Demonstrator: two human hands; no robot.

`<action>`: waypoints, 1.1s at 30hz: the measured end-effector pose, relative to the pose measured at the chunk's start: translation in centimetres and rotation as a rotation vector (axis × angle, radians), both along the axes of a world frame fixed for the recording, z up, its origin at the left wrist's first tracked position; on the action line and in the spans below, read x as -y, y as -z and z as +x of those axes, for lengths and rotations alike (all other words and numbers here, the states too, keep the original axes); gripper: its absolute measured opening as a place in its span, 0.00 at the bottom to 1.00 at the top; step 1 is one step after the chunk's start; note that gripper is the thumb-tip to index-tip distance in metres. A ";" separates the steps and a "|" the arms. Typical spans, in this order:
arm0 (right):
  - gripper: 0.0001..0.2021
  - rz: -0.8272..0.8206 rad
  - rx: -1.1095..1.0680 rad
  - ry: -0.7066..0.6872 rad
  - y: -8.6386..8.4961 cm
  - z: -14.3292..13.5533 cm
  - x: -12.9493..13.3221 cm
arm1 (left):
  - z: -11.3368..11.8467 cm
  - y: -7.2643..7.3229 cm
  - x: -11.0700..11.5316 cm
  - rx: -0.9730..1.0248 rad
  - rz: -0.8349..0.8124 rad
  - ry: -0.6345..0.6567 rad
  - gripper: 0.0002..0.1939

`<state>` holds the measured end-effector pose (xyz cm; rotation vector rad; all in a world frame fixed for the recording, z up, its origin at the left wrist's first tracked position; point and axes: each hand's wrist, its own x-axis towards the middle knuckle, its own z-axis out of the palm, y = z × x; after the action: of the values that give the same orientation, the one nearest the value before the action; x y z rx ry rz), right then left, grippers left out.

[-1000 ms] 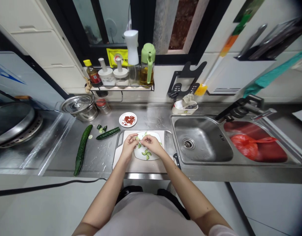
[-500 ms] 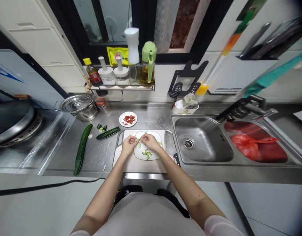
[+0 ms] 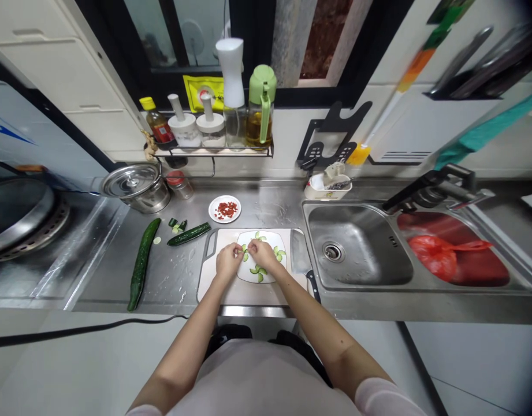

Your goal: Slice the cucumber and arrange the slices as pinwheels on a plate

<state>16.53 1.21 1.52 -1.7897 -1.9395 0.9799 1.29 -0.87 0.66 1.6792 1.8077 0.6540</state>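
A white square plate (image 3: pixel 266 279) lies on the cutting board (image 3: pixel 235 294). Green cucumber slices (image 3: pixel 259 271) form small pinwheel clusters around the plate. My left hand (image 3: pixel 229 260) is closed over the plate's left side, its fingertips pinched by the slices there; what they hold is too small to make out. Just right of it, my right hand (image 3: pixel 263 254) is closed too, thumb and finger pressed together above the same slices, their content hidden. A knife (image 3: pixel 300 254) rests along the board's right side, its black handle pointing toward the front edge.
Behind the board sits a small dish (image 3: pixel 212 209) of red pieces. A cut cucumber (image 3: pixel 189 234), cucumber bits and a whole cucumber (image 3: pixel 142 260) lie at left. Lidded pot (image 3: pixel 148 196) stands behind them. A double sink (image 3: pixel 361 254) is at right, under a black faucet (image 3: pixel 415 188).
My right hand has lowered slightly and both hands' fingertips now sit over the left slices. More slices at the plate's top and right show. The camera view has shifted a little.
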 end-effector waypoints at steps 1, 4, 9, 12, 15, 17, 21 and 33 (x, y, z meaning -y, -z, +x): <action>0.08 -0.004 0.014 -0.006 0.0 0.0 0.0 | 0.1 0.0 0.0 -0.028 0.007 0.013 0.05; 0.09 -0.012 0.058 -0.025 -0.1 -0.1 0.0 | 0.2 -0.1 0.0 -0.107 0.015 0.043 0.04; 0.10 -0.002 0.139 -0.071 -0.3 -0.3 -0.1 | 0.4 -0.3 0.0 -0.203 0.014 0.082 0.05; 0.10 -0.010 0.187 -0.085 -0.4 -0.5 -0.1 | 0.5 -0.3 0.0 -0.251 0.022 0.104 0.06; 0.10 -0.016 0.234 -0.090 -0.6 -0.7 0.0 | 0.5 0.0 0.1 -0.270 0.035 0.112 0.06; 0.10 -0.017 0.256 -0.094 -0.8 -0.8 0.0 | 0.5 0.1 0.1 -0.260 0.043 0.111 0.07; 0.10 -0.017 0.309 -0.100 -1.1 -0.9 0.1 | 0.4 0.3 0.2 -0.204 0.067 0.090 0.08; 0.11 -0.025 0.374 -0.022 -1.3 -0.9 1.8 | -1.0 0.5 0.7 -0.073 0.075 0.004 0.09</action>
<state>15.59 -0.54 2.83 -2.0908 -2.1720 0.7154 0.25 -1.58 0.17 1.7772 1.8502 0.6747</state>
